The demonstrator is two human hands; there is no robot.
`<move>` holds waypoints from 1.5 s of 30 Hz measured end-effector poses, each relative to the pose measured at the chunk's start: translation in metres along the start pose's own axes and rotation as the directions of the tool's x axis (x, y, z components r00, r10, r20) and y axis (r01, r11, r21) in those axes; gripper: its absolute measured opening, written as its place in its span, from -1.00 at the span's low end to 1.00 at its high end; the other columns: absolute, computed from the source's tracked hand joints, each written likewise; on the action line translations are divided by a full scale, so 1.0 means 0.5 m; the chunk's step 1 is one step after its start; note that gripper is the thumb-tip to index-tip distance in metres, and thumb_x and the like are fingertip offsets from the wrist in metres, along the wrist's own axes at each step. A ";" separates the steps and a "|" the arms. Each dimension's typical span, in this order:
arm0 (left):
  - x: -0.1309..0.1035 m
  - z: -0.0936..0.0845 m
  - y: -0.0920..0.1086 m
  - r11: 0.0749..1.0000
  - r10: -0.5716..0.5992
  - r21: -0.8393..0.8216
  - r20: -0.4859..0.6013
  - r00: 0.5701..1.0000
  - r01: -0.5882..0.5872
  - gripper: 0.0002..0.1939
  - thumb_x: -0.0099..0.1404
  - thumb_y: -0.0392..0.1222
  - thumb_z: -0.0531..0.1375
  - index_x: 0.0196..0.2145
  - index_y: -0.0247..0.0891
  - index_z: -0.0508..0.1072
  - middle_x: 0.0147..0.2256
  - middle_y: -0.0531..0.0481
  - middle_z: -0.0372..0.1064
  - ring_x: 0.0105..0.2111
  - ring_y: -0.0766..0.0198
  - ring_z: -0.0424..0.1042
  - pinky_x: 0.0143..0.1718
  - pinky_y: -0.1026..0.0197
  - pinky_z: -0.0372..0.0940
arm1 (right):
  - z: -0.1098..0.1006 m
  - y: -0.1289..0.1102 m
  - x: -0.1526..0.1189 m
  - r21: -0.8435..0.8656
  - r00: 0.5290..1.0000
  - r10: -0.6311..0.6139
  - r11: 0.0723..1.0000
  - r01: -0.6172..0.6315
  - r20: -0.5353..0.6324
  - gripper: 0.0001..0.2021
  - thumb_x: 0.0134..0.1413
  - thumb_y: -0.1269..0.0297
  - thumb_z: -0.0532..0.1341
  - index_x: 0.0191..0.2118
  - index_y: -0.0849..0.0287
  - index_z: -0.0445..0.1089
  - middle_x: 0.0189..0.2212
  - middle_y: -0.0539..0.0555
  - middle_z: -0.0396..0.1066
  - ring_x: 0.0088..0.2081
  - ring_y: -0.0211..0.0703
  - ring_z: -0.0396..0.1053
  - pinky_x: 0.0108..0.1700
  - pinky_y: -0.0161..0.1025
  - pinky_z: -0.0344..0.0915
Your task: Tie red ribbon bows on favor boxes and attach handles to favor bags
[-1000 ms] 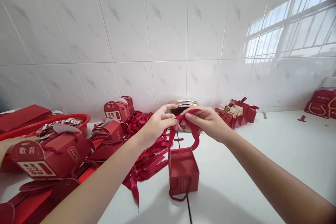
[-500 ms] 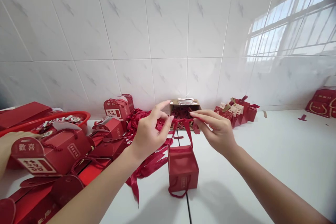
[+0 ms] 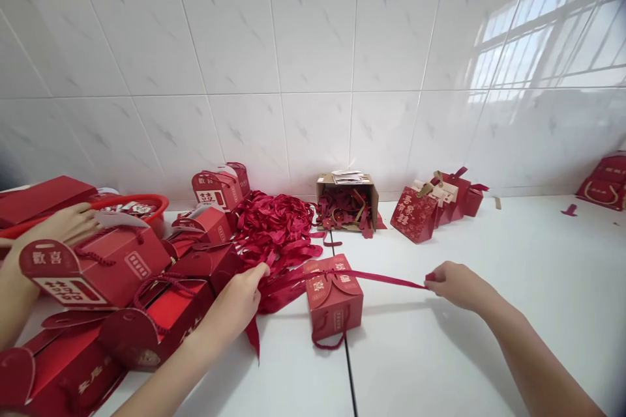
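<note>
White tabletop (image 3: 415, 358): spreads widely across the lower right, bounded at the back by the tiled wall (image 3: 313, 45); a dark seam (image 3: 349, 371) runs up from the bottom edge to the gift box.
Open room: most generous right of the gift box; tighter on its left, where the ribbon pile (image 3: 276, 225) and folded red boxes (image 3: 105, 267) crowd in.
Right hand (image 3: 460, 283): fingers closed in a pinch on one end of the red ribbon (image 3: 386, 279), well apart from the gift box.
Left hand (image 3: 239, 300): fingertips pinched together on the ribbon's other side (its exact end blends into the pile).
Red ribbon: stretched between the hands, crossing the gift box's top.
Gift box (image 3: 337, 300): red, flaps closed, upright just below centre, a cord handle hanging in front; neither hand touches it.
Another person's hand (image 3: 68, 225): at middle left, near a red basin (image 3: 163, 205).
Cardboard carton (image 3: 375, 202): at centre by the wall, holding red scraps.
Small red bags (image 3: 415, 215): grouped right of the carton.
</note>
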State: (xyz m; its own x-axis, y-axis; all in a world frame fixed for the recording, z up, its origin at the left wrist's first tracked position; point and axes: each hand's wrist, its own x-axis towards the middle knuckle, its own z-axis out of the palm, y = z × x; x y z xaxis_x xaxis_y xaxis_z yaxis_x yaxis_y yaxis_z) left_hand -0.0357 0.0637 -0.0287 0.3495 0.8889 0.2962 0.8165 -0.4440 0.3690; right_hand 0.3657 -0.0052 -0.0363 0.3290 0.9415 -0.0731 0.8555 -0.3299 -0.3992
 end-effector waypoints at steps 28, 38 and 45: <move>0.039 0.050 0.153 0.890 0.072 -0.457 0.173 0.982 0.015 -0.60 0.26 -0.03 0.13 0.05 -0.06 0.35 -0.06 -0.10 0.09 -0.05 0.13 0.31 0.09 0.01 0.22 | 0.060 -0.217 -0.052 0.282 0.756 -0.654 0.732 0.621 0.030 -0.56 0.25 0.09 0.02 0.20 -0.01 0.22 -0.45 0.03 0.44 -0.47 -0.17 0.31 -0.43 -0.31 0.16; 0.033 0.074 0.138 0.862 -0.166 -0.463 0.122 0.979 0.204 -0.53 0.12 0.20 0.21 -0.24 -0.17 0.15 -0.37 0.07 0.31 -0.36 0.19 0.39 -0.33 0.19 0.26 | 0.089 -0.211 -0.036 0.562 0.844 -0.530 0.675 0.478 -0.081 -0.66 0.07 0.05 0.20 -0.14 0.10 0.13 -0.61 -0.17 0.15 -0.56 -0.30 0.09 -0.51 -0.37 0.04; 0.036 0.054 0.131 0.886 -0.141 -0.428 0.116 0.983 0.177 -0.57 0.10 0.22 0.18 -0.37 -0.18 0.18 -0.46 0.12 0.21 -0.43 0.26 0.24 -0.38 0.27 0.10 | 0.062 -0.182 -0.013 0.462 0.770 -0.614 0.640 0.614 -0.173 -0.65 0.05 0.19 0.21 -0.54 0.13 0.00 -0.57 -0.12 0.01 -0.53 -0.34 -0.02 -0.51 -0.35 -0.01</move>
State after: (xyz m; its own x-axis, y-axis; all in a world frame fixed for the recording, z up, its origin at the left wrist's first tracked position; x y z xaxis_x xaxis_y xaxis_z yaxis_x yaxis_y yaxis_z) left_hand 0.0366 0.0536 -0.0228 0.2818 0.9496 0.1375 0.5890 -0.2844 0.7565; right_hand 0.2732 0.0209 -0.0279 -0.2026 0.9159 0.3466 0.5645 0.3984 -0.7229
